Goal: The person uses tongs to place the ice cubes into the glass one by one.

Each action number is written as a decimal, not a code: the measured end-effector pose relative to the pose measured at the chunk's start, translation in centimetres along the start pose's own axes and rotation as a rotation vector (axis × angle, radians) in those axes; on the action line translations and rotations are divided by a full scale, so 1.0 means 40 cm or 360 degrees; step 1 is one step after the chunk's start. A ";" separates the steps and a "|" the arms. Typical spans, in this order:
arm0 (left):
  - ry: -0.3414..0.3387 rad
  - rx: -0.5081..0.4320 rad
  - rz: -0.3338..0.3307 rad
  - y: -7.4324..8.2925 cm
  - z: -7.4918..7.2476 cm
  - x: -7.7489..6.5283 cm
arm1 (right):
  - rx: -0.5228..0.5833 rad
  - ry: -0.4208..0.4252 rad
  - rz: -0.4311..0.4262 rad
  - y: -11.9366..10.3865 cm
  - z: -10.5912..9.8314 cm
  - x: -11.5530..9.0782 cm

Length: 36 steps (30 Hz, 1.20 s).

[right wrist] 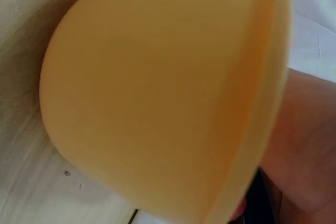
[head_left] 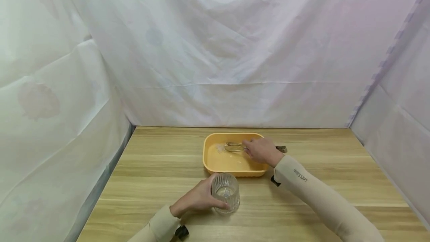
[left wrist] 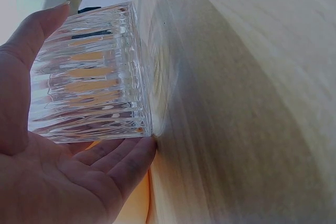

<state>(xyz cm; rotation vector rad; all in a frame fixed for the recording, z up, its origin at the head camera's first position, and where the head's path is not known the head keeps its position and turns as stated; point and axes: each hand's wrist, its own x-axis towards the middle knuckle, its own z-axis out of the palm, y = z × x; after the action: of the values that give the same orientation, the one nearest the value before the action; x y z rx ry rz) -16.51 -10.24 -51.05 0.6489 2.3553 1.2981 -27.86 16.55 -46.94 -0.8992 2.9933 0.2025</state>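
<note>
My left hand [head_left: 203, 195] grips a clear ribbed glass [head_left: 226, 193] from its left side. The glass stands upright on the table, mouth up; in the left wrist view, the thumb and fingers lie around its ribbed wall [left wrist: 89, 77]. A small clear shape shows inside it, too faint to name. My right hand [head_left: 261, 150] holds metal tongs [head_left: 235, 148] over the yellow basin [head_left: 231, 173], with the tips toward the left. Near those tips lie small clear pieces [head_left: 220, 148]. In the right wrist view, the basin's wall [right wrist: 152, 87] hides the tongs and most of the hand.
The wooden table [head_left: 151, 171] carries the basin just beyond the glass. White cloth [head_left: 215, 47] hangs behind the table and along both sides. The basin's raised rim stands between its inside and the glass.
</note>
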 end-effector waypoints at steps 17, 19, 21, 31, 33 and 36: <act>0.0018 0.0023 0.0010 0.004 -0.002 0.002 | -0.0053 0.0109 -0.0034 0.002 0.023 -0.015; 0.0015 0.0018 0.0010 0.004 -0.003 0.002 | -0.0058 0.0135 -0.0041 0.003 0.021 -0.020; 0.0012 0.0017 0.0013 0.004 -0.003 0.002 | -0.0058 0.0165 -0.0052 0.004 0.019 -0.025; 0.0012 0.0031 0.0039 -0.002 -0.001 -0.001 | 0.0001 0.0313 -0.0090 0.010 -0.001 -0.055; 0.0008 0.0021 0.0032 -0.002 0.000 -0.001 | 0.0007 0.0343 -0.0084 0.011 -0.007 -0.062; 0.0004 0.0008 0.0026 -0.002 0.001 -0.001 | -0.0002 0.0397 -0.0089 0.013 -0.017 -0.073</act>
<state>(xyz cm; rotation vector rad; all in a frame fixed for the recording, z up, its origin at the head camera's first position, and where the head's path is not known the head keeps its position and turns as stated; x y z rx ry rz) -16.46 -10.28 -51.12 0.6696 2.3611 1.3007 -25.68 18.51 -46.08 -1.0821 3.1866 0.0975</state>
